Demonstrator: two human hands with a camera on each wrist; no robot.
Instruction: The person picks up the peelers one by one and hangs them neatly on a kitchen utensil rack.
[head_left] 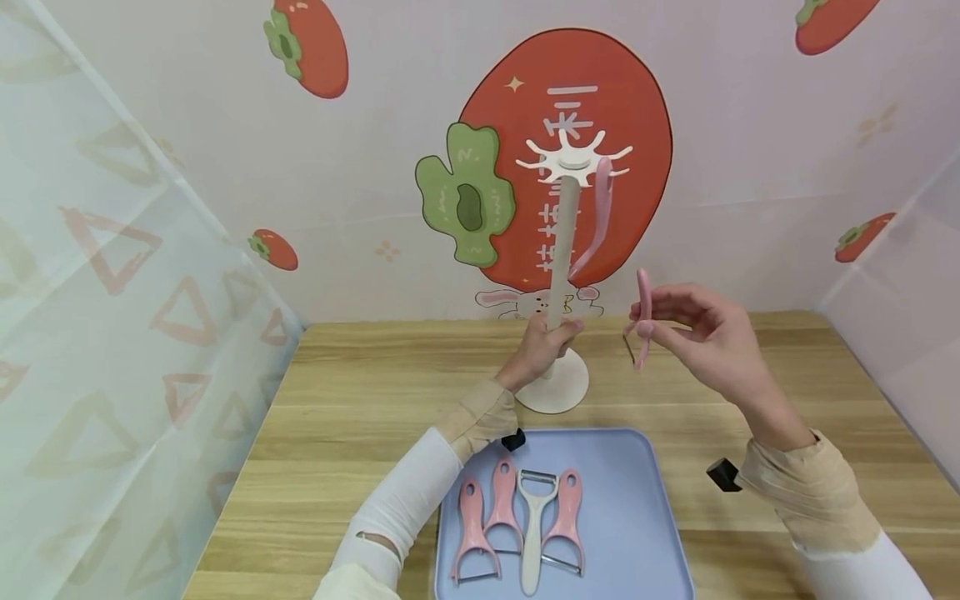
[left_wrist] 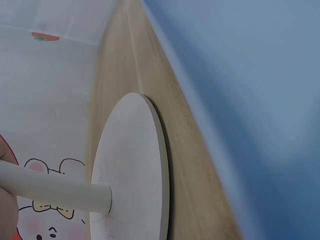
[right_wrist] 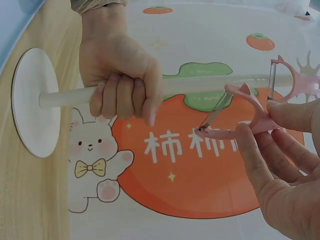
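Observation:
My left hand (head_left: pixel 537 348) grips the white post of a rack (head_left: pixel 564 250) low down, its fingers wrapped round the post in the right wrist view. The rack has a round base (left_wrist: pixel 131 165) and a ring of hooks (head_left: pixel 573 158) on top. From one hook hangs a pink peeler (head_left: pixel 602 204), blade end down. To the right of the post, apart from it, my right hand (head_left: pixel 708 342) pinches another pink peeler (right_wrist: pixel 257 115) between thumb and fingers, with its blade end pointing down in the head view.
A blue tray (head_left: pixel 630 500) lies on the wooden table (head_left: pixel 337 400) in front of the rack. In it are several peelers: pink ones (head_left: pixel 471 521) and a white one (head_left: pixel 532 533). Behind stands a backdrop (head_left: pixel 375 167) printed with persimmons.

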